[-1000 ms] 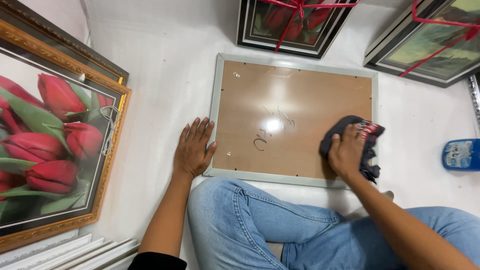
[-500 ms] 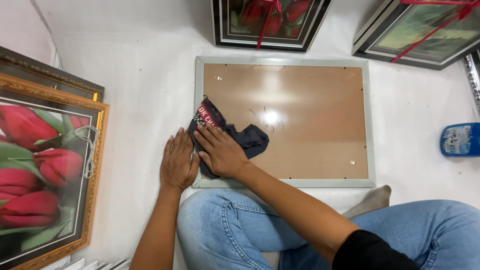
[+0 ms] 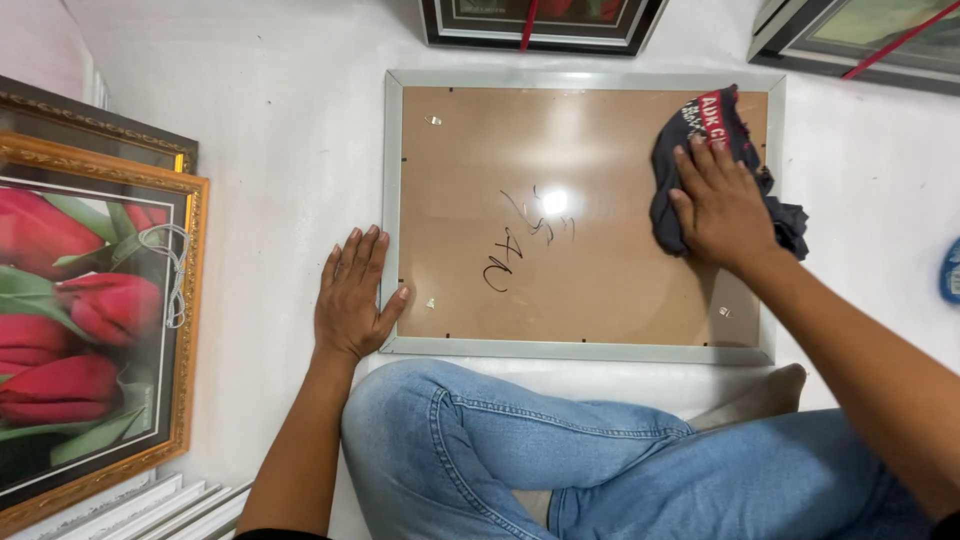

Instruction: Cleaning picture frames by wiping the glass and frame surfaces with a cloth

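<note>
A: What are the fingers doing?

B: The right hand (image 3: pixel 722 205) has its fingers spread flat, pressing one dark cloth (image 3: pixel 700 150) on the top right corner of one silver frame (image 3: pixel 392 200). The left hand (image 3: pixel 352 297) lies flat and open on the white floor (image 3: pixel 280 150), thumb touching the frame's left edge.

A: And the arms?

B: Both reach forward over bent knees in blue jeans (image 3: pixel 560 460).

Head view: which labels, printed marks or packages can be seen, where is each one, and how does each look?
Cloth: dark, crumpled under the right hand at the frame's upper right; red patch with white print.
Frame backing: brown board in a silver frame; black handwritten scribble at centre.
Blue object: right edge, cut off; kind unclear.
</note>
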